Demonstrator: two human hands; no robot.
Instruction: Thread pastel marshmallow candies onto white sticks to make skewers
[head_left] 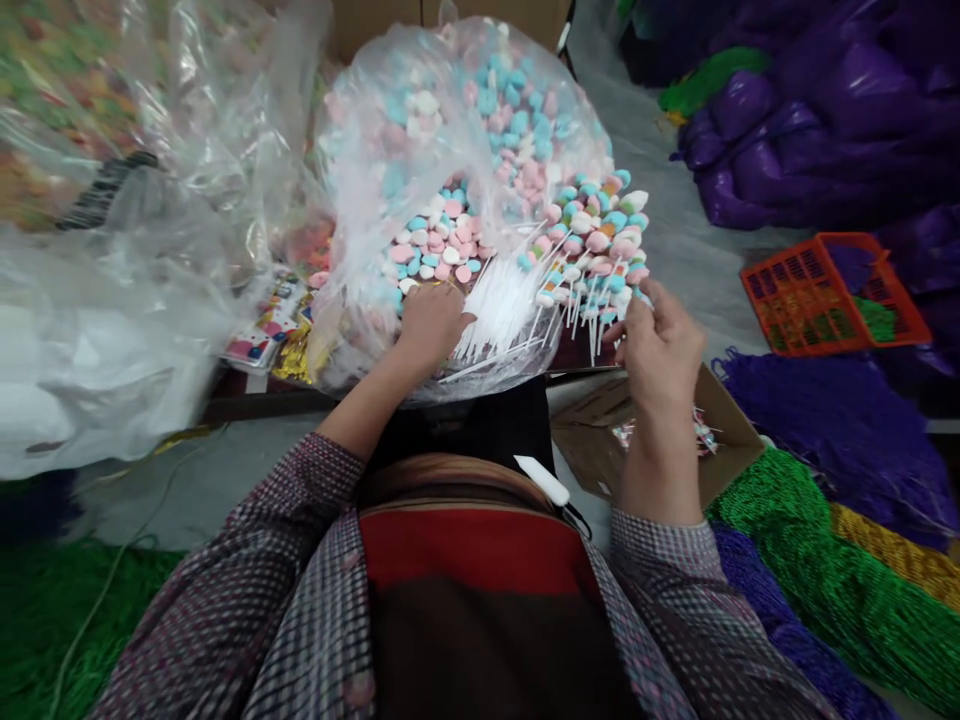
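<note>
Shirt (319,620); wht sticks (499,310) — btwn hands (433,322) (664,345)

Towards 10 o'clock, close to centre, the fingertips of the left hand (433,325) are indistinct against the pastel pieces (452,236). At 3 o'clock, whatever the right hand (664,340) pinches is unclear. The right forearm (660,465) partly masks a cardboard box (589,435) at 4 o'clock. Purple bags (817,130) (2 o'clock) and a clear bag (180,110) (10 o'clock) — contents blurred — are cut off by the frame.
</note>
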